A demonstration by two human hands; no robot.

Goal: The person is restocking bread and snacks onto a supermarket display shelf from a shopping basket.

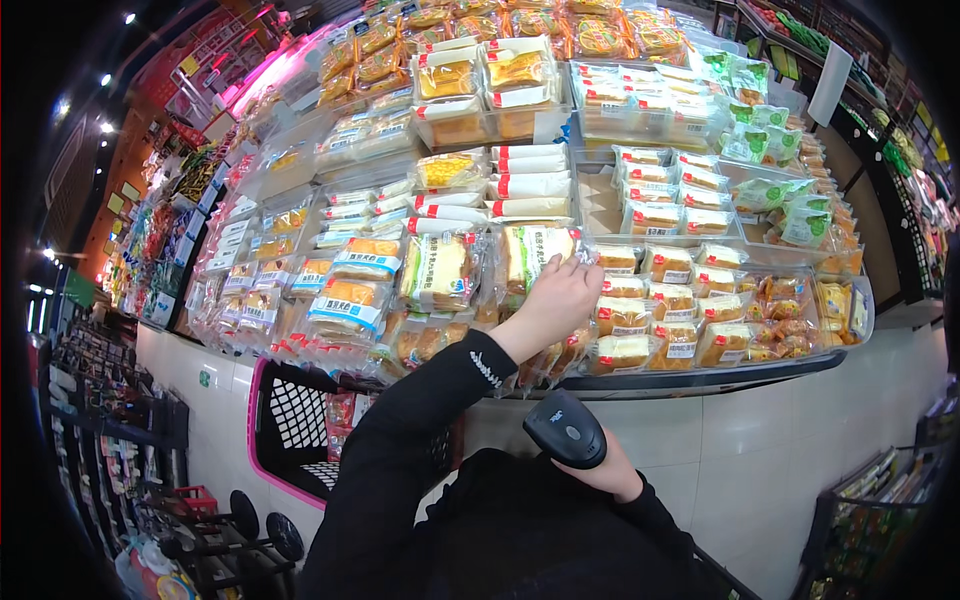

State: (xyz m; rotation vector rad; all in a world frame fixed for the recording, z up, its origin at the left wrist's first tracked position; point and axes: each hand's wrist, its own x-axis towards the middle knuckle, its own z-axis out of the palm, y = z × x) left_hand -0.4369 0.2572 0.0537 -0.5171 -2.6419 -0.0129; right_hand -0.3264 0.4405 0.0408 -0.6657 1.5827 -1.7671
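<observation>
A wide store display holds packaged breads in clear bins. My left hand reaches across to a plastic-wrapped sandwich bread and has its fingers on the right end of the wrapper. Just left of that pack lies a similar wrapped bread. Near my body my right hand is closed around a black handheld barcode scanner, its rounded head uppermost; the scanner's handle is mostly hidden. To the right of my left hand stand rows of small wrapped cakes.
A black shopping basket with a pink rim is below the display's left front, with red packages inside. The display's dark front edge runs before me. Shelving stands at the left, a black rack at lower right.
</observation>
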